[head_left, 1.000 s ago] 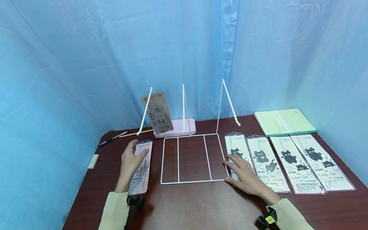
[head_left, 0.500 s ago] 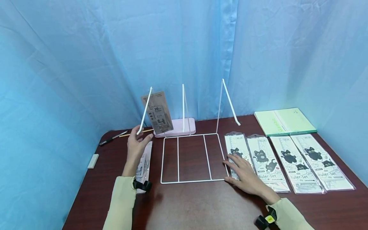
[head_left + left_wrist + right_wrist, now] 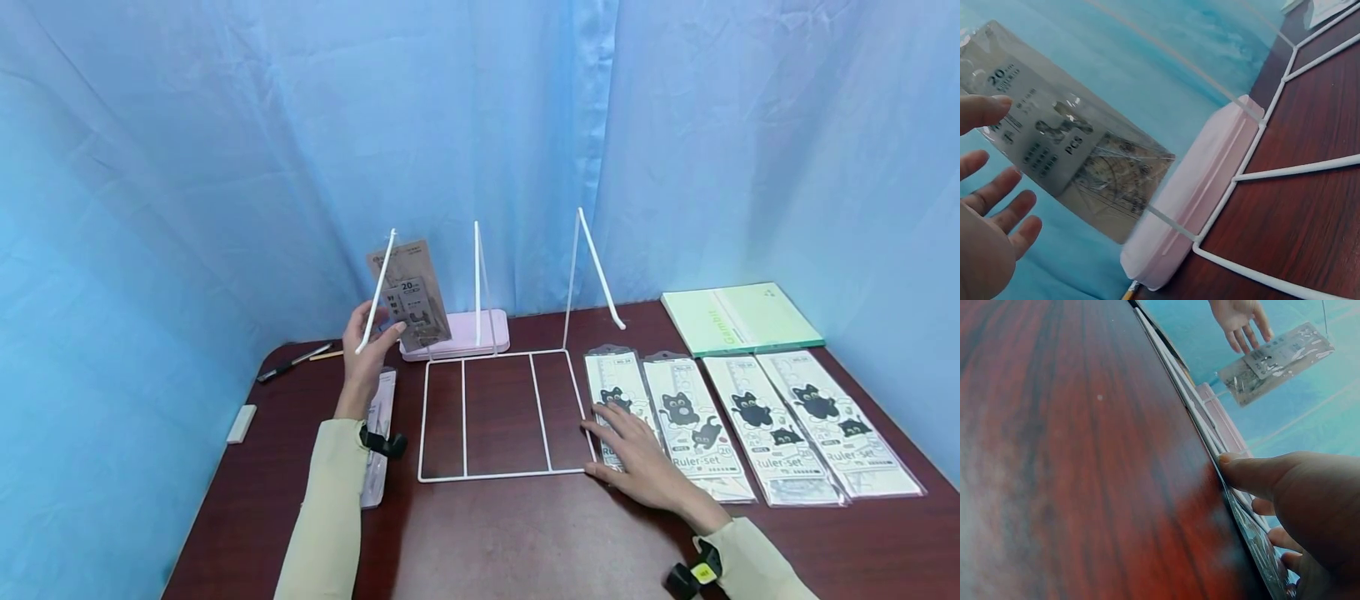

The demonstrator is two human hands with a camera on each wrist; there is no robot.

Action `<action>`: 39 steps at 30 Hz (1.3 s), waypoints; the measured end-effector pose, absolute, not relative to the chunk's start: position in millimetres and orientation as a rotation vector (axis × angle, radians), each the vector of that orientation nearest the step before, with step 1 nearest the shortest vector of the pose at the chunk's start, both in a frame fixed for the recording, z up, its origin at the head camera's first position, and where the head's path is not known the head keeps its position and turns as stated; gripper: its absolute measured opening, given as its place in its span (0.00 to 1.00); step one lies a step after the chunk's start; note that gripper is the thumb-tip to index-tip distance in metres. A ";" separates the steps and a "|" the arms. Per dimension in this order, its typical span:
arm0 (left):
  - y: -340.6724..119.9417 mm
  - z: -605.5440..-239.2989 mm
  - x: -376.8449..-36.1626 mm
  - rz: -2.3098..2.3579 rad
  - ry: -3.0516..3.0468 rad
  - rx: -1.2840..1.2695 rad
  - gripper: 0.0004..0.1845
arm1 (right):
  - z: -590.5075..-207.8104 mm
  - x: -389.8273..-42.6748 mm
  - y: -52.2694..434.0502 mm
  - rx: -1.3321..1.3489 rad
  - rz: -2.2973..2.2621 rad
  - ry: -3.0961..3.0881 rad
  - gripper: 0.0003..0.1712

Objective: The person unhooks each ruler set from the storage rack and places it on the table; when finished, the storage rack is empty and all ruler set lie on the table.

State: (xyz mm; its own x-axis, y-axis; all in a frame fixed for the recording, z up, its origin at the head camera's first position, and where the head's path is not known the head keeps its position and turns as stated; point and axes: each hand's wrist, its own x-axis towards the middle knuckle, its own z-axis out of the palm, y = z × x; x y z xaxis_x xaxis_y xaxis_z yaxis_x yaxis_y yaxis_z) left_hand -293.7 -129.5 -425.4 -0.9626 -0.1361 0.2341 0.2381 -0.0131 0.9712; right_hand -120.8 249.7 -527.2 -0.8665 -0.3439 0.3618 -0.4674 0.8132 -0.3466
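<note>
A clear-fronted brown ruler-set package [image 3: 422, 283] hangs from the left arm of a white wire rack [image 3: 502, 476]. My left hand [image 3: 366, 350] is at that package's lower left side, behind the rack's arm. Its fingers are spread, and the left wrist view has the thumb [image 3: 985, 111] over the package's edge; whether it touches I cannot tell. My right hand [image 3: 637, 458] rests at the rack's front right corner, over a white cat-print ruler-set package [image 3: 615, 375]. Its fingers are extended, with the thumb [image 3: 1254, 472] on the rack's edge.
Another ruler package [image 3: 384, 396] lies under the left forearm. More cat-print packages [image 3: 693, 417] lie in a row at right, below a green notebook [image 3: 738, 317]. A pale pink case [image 3: 461, 333] sits behind the rack. A pen [image 3: 288, 365] and white eraser [image 3: 242, 423] lie at left.
My left hand has moved from above the package lying on the left of the table, up and forward to the hanging package. The right hand has stayed in place.
</note>
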 end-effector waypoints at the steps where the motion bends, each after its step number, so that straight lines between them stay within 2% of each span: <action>1: -128.1 -426.3 -295.7 -2.070 -1.995 -0.098 0.29 | -527.3 -120.7 249.6 0.622 0.622 -2.713 0.34; 16: -118.6 -445.5 -316.1 -2.143 -1.988 -0.002 0.29 | -527.6 -120.9 250.5 0.625 0.611 -2.694 0.34; 26: -116.9 -450.7 -319.4 -2.091 -1.973 -0.032 0.12 | -529.1 -120.0 250.1 0.627 0.625 -2.685 0.35; 39: -118.6 -451.8 -311.9 -2.187 -1.901 0.027 0.13 | -527.9 -120.4 249.9 0.638 0.620 -2.676 0.34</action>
State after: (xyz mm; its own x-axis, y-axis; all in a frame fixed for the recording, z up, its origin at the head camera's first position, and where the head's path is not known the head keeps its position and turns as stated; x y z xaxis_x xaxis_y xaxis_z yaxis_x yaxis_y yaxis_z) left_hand -311.9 -118.6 -451.8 -0.9702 -0.1943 0.1445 0.1701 -0.1222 0.9778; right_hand -120.4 249.9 -527.9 -0.8489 -0.3488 0.3970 -0.4879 0.8059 -0.3352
